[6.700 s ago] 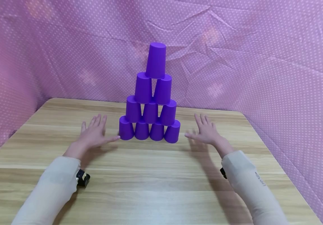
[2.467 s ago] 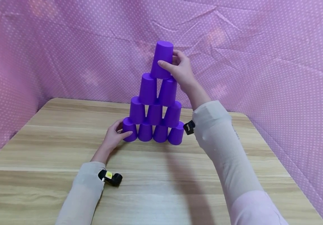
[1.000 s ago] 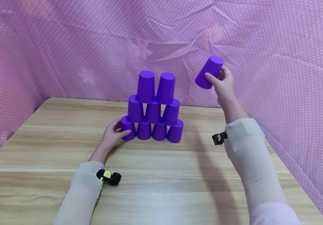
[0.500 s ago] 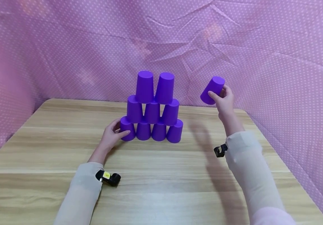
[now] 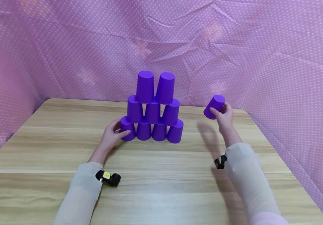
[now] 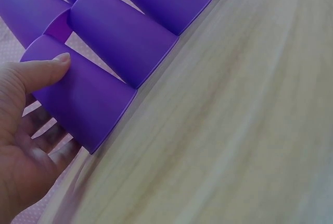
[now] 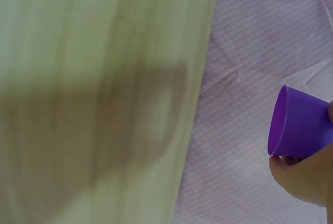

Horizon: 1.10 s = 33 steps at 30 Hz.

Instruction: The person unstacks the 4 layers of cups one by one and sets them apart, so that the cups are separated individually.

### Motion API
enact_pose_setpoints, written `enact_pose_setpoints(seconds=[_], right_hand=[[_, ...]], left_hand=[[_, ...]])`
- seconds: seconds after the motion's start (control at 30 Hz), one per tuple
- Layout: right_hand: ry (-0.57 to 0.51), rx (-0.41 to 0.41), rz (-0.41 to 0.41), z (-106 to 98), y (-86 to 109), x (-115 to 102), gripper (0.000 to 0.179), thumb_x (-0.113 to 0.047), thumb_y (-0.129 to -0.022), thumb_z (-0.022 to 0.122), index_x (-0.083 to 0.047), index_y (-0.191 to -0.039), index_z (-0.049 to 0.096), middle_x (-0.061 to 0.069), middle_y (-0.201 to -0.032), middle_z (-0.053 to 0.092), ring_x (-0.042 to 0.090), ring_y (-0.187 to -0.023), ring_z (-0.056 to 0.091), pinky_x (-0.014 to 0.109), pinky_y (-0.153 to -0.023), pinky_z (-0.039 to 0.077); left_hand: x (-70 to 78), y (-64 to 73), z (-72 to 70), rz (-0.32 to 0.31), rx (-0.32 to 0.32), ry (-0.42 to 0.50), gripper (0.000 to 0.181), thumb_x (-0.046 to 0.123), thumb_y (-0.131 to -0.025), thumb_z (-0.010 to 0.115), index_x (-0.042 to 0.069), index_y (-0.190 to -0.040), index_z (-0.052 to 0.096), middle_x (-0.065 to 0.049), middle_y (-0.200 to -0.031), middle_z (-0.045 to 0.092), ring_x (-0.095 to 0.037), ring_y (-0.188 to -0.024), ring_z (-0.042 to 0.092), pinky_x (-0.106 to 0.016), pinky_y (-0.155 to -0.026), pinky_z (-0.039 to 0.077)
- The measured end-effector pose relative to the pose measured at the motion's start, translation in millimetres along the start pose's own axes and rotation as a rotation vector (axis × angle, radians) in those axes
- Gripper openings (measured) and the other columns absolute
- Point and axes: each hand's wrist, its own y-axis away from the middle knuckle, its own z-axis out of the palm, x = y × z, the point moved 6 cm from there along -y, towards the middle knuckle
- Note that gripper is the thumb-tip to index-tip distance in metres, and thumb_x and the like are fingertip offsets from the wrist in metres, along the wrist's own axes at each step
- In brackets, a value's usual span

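Observation:
Upside-down purple cups stand stacked in the head view: two on top (image 5: 145,87), three in the middle row (image 5: 152,113) and several along the bottom. My left hand (image 5: 111,136) grips the bottom row's leftmost cup (image 5: 127,125). The left wrist view shows its thumb (image 6: 49,73) on that cup's near side (image 6: 86,99), with the other fingers partly hidden behind. Off to the right, my right hand (image 5: 225,118) holds a single purple cup (image 5: 215,105), tilted, mouth down to the left and raised over the table. Its open rim (image 7: 278,122) shows in the right wrist view.
The stack stands on a light wood-grain table (image 5: 150,187). A pink dotted cloth (image 5: 94,47) hangs behind and along both sides. Each sleeved wrist carries a small black camera, the left one (image 5: 109,178) with a yellow label.
My right hand has taken the topmost cup off the stack, carried it right and lowered it. My left hand came to the bottom-left cup earlier and stays there; the other cups still stand.

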Motion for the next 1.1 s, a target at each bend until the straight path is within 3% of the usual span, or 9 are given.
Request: enact_pose_setpoints(seconds=[0.33,0.57,1.1], right_hand=[[0.008,0.031,0.082,-11.1,1.2,24.8,0.058,0.004,-0.075,0.061,0.0,-0.126,0.035,0.016,-0.117,0.043,0.023,-0.108,0.041,0.027,-0.092,0.035],[-0.004,0.045,0.158,-18.2,-0.7,35.0,0.063,0.003,-0.076,0.061,-0.003,-0.131,0.031,0.016,-0.126,0.039,0.023,-0.113,0.038,0.025,-0.095,0.032],[0.009,0.076,0.222,-30.6,-15.0,51.1,0.068,0.003,-0.076,0.06,-0.007,-0.134,0.025,0.015,-0.132,0.033,0.022,-0.119,0.033,0.025,-0.097,0.028]], left_hand=[[1.0,1.0,-0.2,-0.013,-0.003,-0.019,0.06,0.008,-0.074,0.067,0.004,-0.127,0.039,-0.019,-0.121,0.044,-0.028,-0.111,0.04,-0.039,-0.095,0.032],[5.3,2.7,1.3,0.027,-0.005,0.055,0.06,0.001,-0.073,0.066,-0.002,-0.126,0.038,-0.024,-0.118,0.044,-0.031,-0.11,0.04,-0.04,-0.095,0.031],[6.6,4.7,0.3,0.021,-0.003,0.028,0.059,0.003,-0.075,0.065,-0.001,-0.126,0.038,-0.023,-0.119,0.044,-0.03,-0.11,0.04,-0.039,-0.095,0.032]])
